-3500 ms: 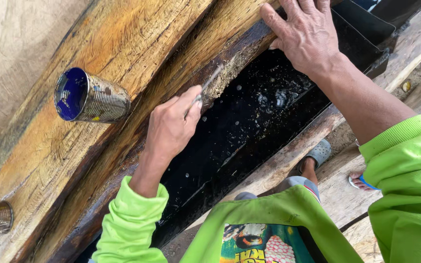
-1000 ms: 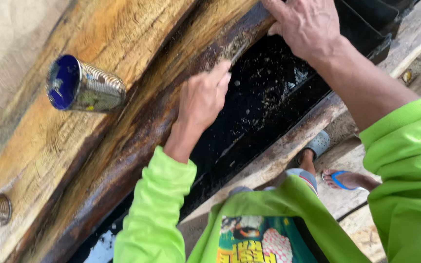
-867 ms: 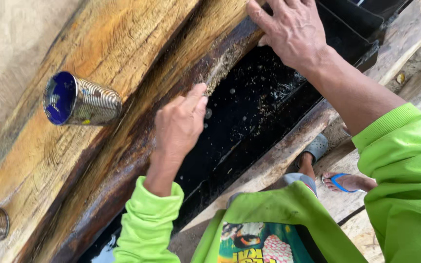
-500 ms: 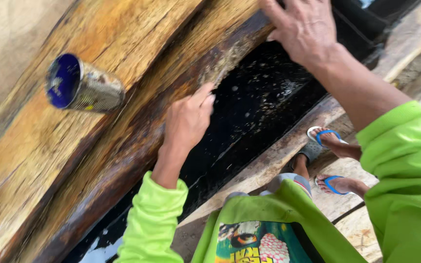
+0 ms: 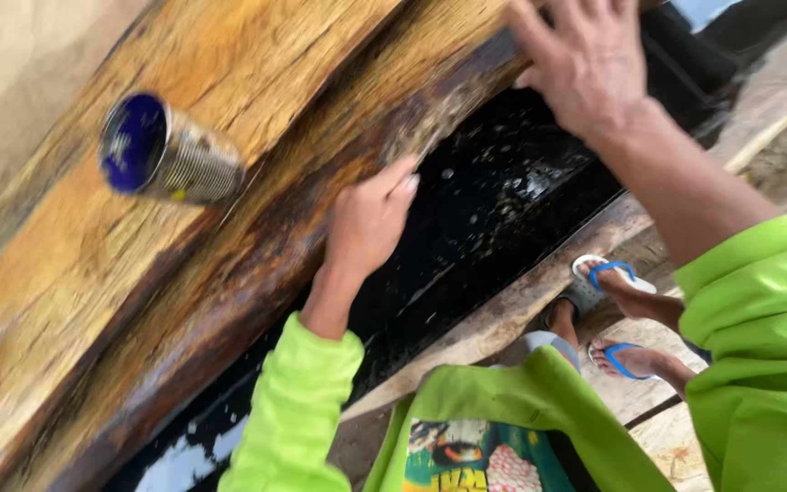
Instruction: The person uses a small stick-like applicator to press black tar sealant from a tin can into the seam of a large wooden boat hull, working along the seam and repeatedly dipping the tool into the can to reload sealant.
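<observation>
The left hand (image 5: 371, 219) grips a small brush (image 5: 421, 146) against the wooden beam (image 5: 257, 182); the right hand (image 5: 585, 59) rests spread, ungripping, higher on that beam.

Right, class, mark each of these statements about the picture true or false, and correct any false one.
1. The left hand holds a small brush against the dark edge of the wooden beam. True.
2. The tin can on the beam stands upright with a red inside. False: it lies on its side and its inside shows blue.
3. The right hand is spread open near the upper edge of the beam. True.
4. The person wears long red sleeves. False: the sleeves are bright green.
5. The feet are bare. False: they wear sandals with blue straps.
</observation>
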